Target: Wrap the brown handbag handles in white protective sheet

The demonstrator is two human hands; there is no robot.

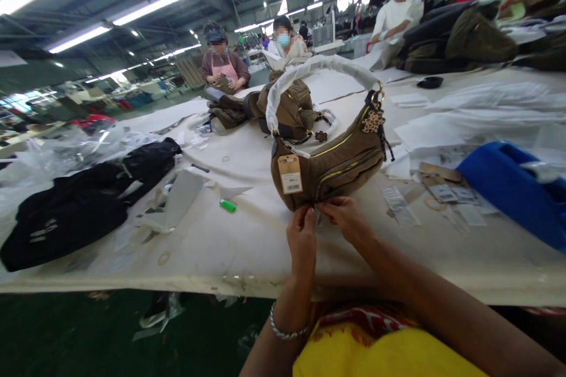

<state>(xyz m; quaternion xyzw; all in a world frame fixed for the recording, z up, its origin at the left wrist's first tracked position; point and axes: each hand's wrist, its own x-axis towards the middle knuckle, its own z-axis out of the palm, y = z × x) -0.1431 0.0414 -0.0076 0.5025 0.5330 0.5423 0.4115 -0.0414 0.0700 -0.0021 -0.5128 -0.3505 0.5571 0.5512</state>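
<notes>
A brown shoulder bag (340,168) stands upright on the white table (247,247), its handle (318,68) wrapped in white paper. A paper price tag (290,174) hangs on its left side and a brown charm (374,121) hangs at its right. My left hand (302,241) pinches the bag's lower edge with closed fingers. My right hand (347,218) pinches the same lower edge just to the right, fingers closed on it. Both hands meet at the bottom middle of the bag.
Black bags (84,200) lie at the left, a green lighter (227,205) near them. A blue bin (515,188) and loose tags (446,188) sit at the right. More brown bags (265,109) lie farther back. Other people work at the table's far side.
</notes>
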